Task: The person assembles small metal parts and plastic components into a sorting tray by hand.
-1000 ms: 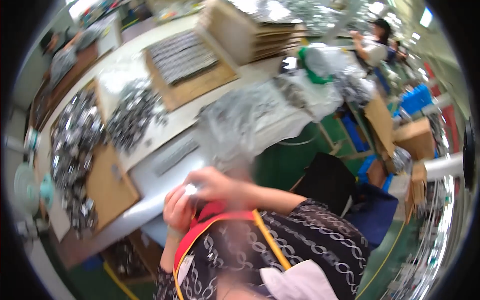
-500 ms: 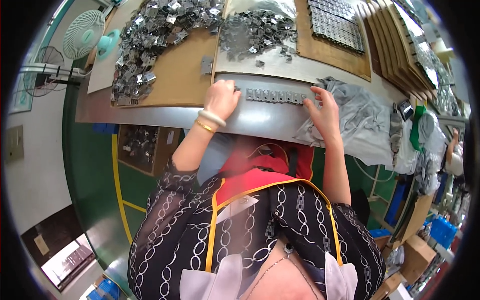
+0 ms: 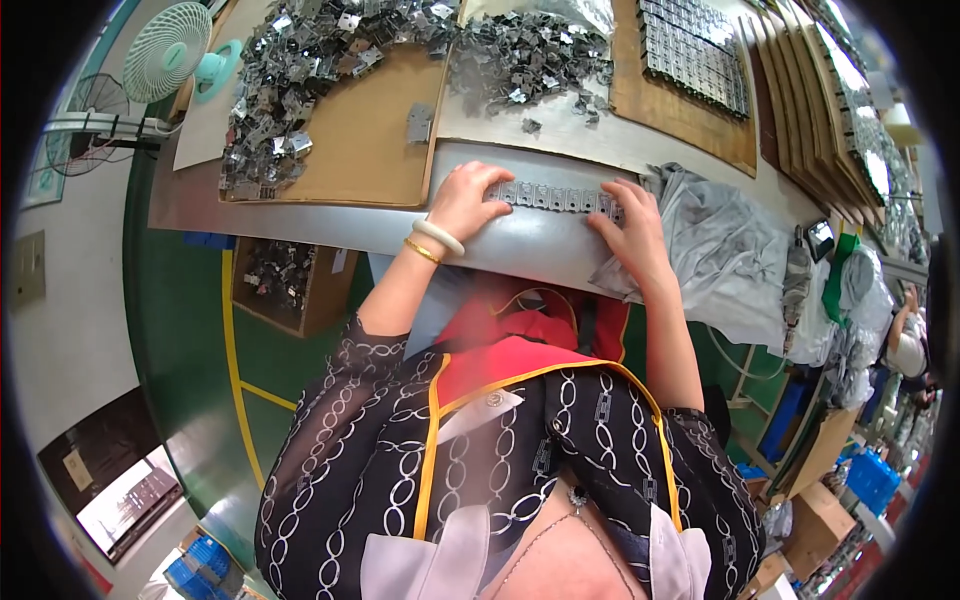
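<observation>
A short row of small silvery metal brackets (image 3: 552,197) lies side by side on the bare metal strip of the workbench (image 3: 540,235) in front of me. My left hand (image 3: 466,205) closes round the row's left end, thumb on the near side and fingers on the far side. At the right end, my right hand (image 3: 632,226) pinches the row in the same way. The end pieces are partly hidden under my fingers. A wrinkled grey cloth (image 3: 715,230) lies just right of my right hand.
Loose metal pieces heap on a cardboard tray (image 3: 370,150) at left, and another pile (image 3: 530,60) lies beyond the row. A brown board (image 3: 650,105) bears neat rows of brackets at far right, beside upright stacked boards (image 3: 800,110). A fan (image 3: 165,55) stands far left.
My left hand has moved right onto the row's left end, closing on it. My right hand has shifted slightly left and closed on the other end.
</observation>
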